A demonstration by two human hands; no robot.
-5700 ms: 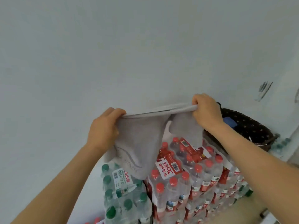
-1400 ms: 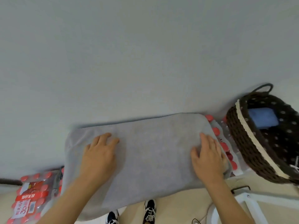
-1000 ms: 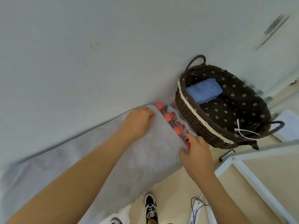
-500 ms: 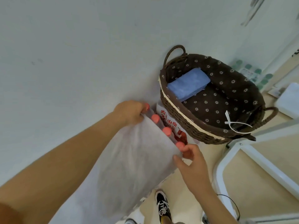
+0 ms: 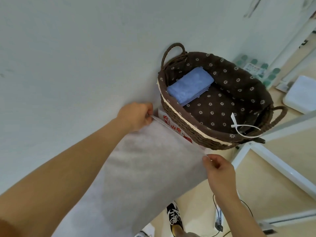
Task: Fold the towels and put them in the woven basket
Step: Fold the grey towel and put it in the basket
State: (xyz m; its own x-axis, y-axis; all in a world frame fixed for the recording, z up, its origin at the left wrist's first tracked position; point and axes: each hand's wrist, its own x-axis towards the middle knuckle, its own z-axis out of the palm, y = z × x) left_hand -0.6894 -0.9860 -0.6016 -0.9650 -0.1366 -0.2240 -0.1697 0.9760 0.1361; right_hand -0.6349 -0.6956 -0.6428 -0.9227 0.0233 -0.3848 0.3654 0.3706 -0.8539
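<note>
A grey towel [image 5: 145,168] lies spread over a stack of bottle packs against the wall. My left hand [image 5: 136,117] pinches its far right corner by the wall. My right hand [image 5: 220,170] pinches its near right corner, and the edge between them is lifted slightly. Just right of that edge stands the brown woven basket [image 5: 184,124] with a flower-print lining. A folded blue towel [image 5: 189,86] lies in its left end.
A red-printed bottle pack [image 5: 172,127] shows under the basket. A white cable tie [image 5: 239,125] lies in the basket. A white frame [image 5: 266,159] stands at the right, a white box [image 5: 301,94] beyond it. Shoes [image 5: 174,218] and cables are on the floor.
The towel was held up, then laid flat and smoothed. Both hands moved to its right end, took hold of the two corners, and have now lifted that edge.
</note>
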